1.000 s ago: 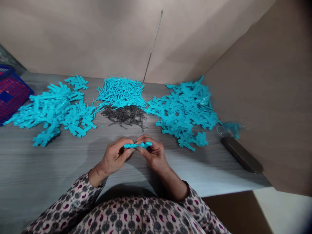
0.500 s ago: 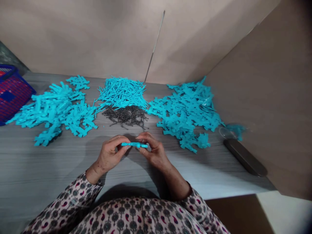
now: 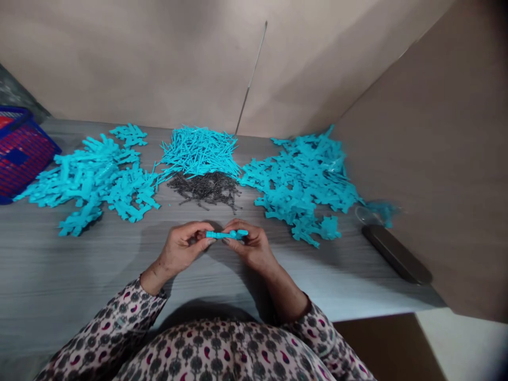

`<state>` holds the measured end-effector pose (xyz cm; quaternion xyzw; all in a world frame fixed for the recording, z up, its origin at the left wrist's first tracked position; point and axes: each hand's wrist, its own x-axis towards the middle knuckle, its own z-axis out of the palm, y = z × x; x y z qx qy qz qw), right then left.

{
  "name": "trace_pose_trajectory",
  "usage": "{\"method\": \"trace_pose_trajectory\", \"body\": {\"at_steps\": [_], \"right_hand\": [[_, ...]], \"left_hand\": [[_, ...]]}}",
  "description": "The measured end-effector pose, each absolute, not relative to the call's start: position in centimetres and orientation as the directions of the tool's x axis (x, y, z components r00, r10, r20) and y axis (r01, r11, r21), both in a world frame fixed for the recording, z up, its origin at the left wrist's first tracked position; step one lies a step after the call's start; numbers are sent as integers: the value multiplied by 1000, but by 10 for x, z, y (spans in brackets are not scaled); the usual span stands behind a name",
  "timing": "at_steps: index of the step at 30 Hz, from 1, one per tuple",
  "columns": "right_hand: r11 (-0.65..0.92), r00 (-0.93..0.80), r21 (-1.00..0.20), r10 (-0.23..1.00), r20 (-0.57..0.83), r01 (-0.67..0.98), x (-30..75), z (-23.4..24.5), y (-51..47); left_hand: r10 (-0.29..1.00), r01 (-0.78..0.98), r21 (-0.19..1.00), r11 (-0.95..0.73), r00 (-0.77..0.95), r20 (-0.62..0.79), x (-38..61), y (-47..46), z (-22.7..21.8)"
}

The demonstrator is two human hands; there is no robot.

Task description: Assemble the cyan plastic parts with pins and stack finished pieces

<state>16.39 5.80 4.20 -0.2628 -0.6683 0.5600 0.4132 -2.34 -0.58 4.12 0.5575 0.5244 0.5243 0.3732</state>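
A left hand [image 3: 180, 246] and a right hand [image 3: 254, 248] pinch a turquoise plastic piece [image 3: 227, 235] over the near middle of the bench [image 3: 79, 264].
Far left, a red-and-blue plastic basket [image 3: 21, 153] stands beside a heap of turquoise moulded pieces [image 3: 95, 180]. Mid-bench, a mound of thin turquoise rods [image 3: 198, 153] touches a pile of dark pins [image 3: 206, 190]; further right lie a second turquoise heap [image 3: 301, 180] and a dark oblong case [image 3: 397, 254]. Each hand holds one end of the piece, fingers curled closely around it. A slip could drop the piece among the heaps, and a careless reach could scatter the pins into the rods.
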Motion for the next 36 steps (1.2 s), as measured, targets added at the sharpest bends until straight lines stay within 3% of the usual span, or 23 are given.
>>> {"method": "trace_pose_trajectory", "body": {"at_steps": [5,16,24,36], "right_hand": [[162,-551,-982,813,189,-98,163,43,56],[182,-530,-959,803,271,-215,160,44,51],[187,-540,-966,802,256,-181,160,43,52],[325,-521,-940,787,330,-104,175,37,70]], "left_hand": [[972,200,956,-213,-53,228,-21,-8,44],[977,117,974,-197,-66,205,-13,-11,49],[995,6,997,-82,-60,82,-18,-6,46],[986,-20,1000,-21,-167,18,-29,1,49]]}}
